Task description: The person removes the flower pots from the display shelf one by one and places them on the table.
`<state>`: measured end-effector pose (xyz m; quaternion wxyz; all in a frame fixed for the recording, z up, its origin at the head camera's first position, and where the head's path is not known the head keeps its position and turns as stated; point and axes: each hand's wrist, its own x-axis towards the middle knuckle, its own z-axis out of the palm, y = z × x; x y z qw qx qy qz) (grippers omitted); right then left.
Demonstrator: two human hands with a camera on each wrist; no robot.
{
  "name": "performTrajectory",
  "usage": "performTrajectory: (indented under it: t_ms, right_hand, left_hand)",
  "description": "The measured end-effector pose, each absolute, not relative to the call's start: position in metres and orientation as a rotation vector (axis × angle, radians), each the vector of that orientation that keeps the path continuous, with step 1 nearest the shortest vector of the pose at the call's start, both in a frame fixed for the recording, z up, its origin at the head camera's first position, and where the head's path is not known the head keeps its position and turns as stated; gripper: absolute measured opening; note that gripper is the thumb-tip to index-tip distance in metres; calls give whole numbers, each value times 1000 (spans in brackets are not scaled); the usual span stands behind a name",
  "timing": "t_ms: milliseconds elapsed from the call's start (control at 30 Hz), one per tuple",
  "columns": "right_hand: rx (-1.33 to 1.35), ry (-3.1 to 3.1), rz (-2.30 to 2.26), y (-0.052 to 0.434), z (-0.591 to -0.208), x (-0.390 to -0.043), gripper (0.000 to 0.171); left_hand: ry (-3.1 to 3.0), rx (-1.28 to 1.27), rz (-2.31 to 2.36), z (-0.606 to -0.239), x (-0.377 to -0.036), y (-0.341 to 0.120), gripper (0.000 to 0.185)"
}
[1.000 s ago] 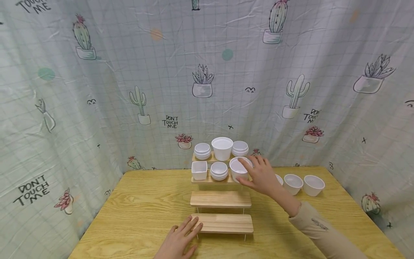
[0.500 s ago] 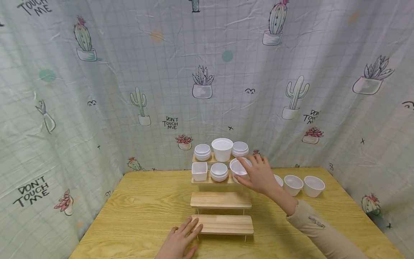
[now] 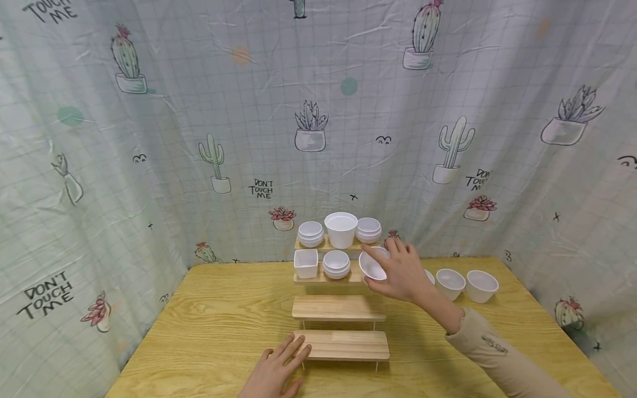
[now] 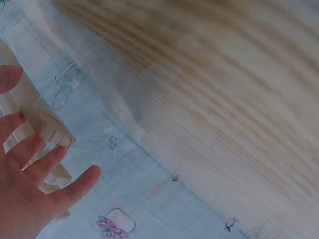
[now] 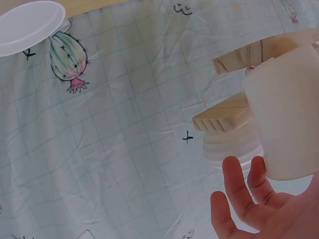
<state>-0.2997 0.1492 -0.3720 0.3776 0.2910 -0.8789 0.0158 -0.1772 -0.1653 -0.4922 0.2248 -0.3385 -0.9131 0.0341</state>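
A right hand (image 3: 400, 272) grips a small white cup (image 3: 372, 266), tilted so its open mouth faces left, just right of centre in the head view, at the right end of the second-highest step of a wooden tiered stand (image 3: 340, 312). The cup is plain, smooth and round, tapering toward its base; the right-wrist view shows its pale wall (image 5: 286, 117) filling the right edge, with curled fingers (image 5: 239, 186) below it. On that same step sit a square white pot (image 3: 306, 262) and a stack of shallow white dishes (image 3: 336, 262). The left hand (image 3: 275, 370) lies flat at lower centre, fingers (image 3: 293, 348) straight and relaxed, touching the left end of the stand's lowest step on the wooden worktop (image 3: 209, 326). Two more white cups (image 3: 466, 284) stand at centre right.
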Motion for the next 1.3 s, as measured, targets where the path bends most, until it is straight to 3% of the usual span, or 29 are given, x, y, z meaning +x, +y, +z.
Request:
performTrajectory:
  t_ms: [567,1300]
  right_hand:
    - [830,-2240,40,157,-367,-287,61]
    - [879,-2204,68,201,-386,-265,52]
  left_hand:
    - [-2506,-942,91,-493,-178,-166,65]
    - [-2508,-950,97,-493,-179,-165,63]
